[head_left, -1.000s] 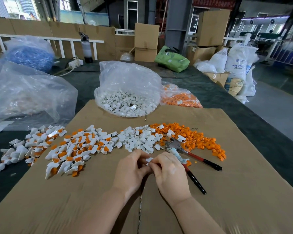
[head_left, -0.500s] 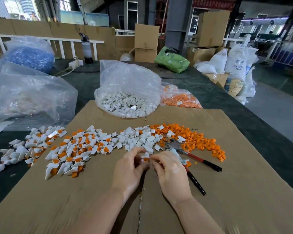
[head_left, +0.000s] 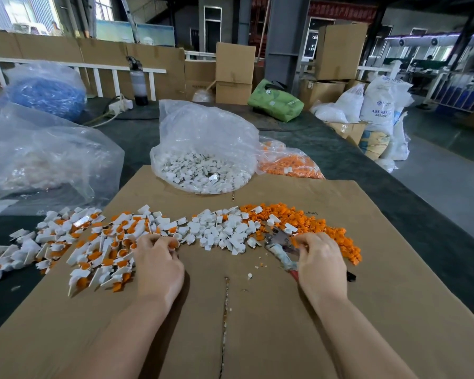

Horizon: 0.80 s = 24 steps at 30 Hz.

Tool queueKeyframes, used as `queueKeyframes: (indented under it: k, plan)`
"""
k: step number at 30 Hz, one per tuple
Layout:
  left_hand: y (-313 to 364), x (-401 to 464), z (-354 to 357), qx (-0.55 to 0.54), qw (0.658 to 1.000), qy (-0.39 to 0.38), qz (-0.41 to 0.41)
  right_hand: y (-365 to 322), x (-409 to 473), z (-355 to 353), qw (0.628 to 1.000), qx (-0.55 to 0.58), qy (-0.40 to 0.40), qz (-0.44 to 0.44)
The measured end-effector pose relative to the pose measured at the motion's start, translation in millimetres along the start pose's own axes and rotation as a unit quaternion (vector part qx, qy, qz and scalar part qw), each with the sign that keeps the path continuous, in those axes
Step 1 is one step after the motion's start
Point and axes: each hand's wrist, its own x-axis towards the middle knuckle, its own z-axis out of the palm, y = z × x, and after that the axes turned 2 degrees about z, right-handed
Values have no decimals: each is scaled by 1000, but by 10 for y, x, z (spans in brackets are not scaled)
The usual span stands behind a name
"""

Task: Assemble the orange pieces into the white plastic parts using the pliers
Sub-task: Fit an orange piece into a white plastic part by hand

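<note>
Nearest the person, both forearms reach forward over a sheet of brown cardboard [head_left: 257,324] that covers the tabletop [head_left: 394,192]. The left hand [head_left: 158,265] lies palm down at the near edge of a heap of assembled parts [head_left: 99,250], white pieces with orange inserts; its fingertips curl down and pinch one piece showing orange at the heap's edge. The right hand [head_left: 322,262] lies well apart from the left, palm down over the pliers [head_left: 281,247], its fingers curled onto the tool beside the metal head; whether it has a firm grip I cannot tell. The red and black handles run back under that hand, and a black handle tip shows just past its outer side.

Between the hands, a few small crumbs of white and orange plastic lie on the bare cardboard. Just beyond that gap sits a pile of loose white plastic parts [head_left: 222,233]. Beyond and outward of the right hand spreads a pile of loose orange pieces [head_left: 312,225], touching the white pile.

Farther out, straight ahead of the hands, a clear bag of white parts [head_left: 203,160] stands open, with a smaller bag of orange pieces [head_left: 290,162] just beside it on the right-hand side. Out past the left hand sit a large crumpled clear bag [head_left: 47,160] and, farther still, a bag of blue material [head_left: 47,94].
</note>
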Motion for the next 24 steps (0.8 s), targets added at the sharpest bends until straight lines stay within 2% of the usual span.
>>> queueKeyframes:
  k: [3, 8, 15, 18, 21, 24]
  plan:
    - [4, 4, 15, 34, 999, 6, 1, 125, 124, -54, 995, -82, -57, 6]
    - [1, 10, 28, 76, 997, 6, 18, 195, 250, -111, 976, -147, -157, -32]
    - [46, -59, 21, 103, 993, 17, 63, 196, 363, -149, 965, -195, -170, -52]
    - [66, -98, 41, 104, 986, 18, 132, 163, 332, -143, 976, -167, -131, -49]
    - [116, -126, 94, 62, 975, -14, 215, -6, 213, -86, 994, -63, -74, -57]
    - [191, -167, 201, 34, 960, -69, 268, -225, 41, 25, 993, 27, -85, -72]
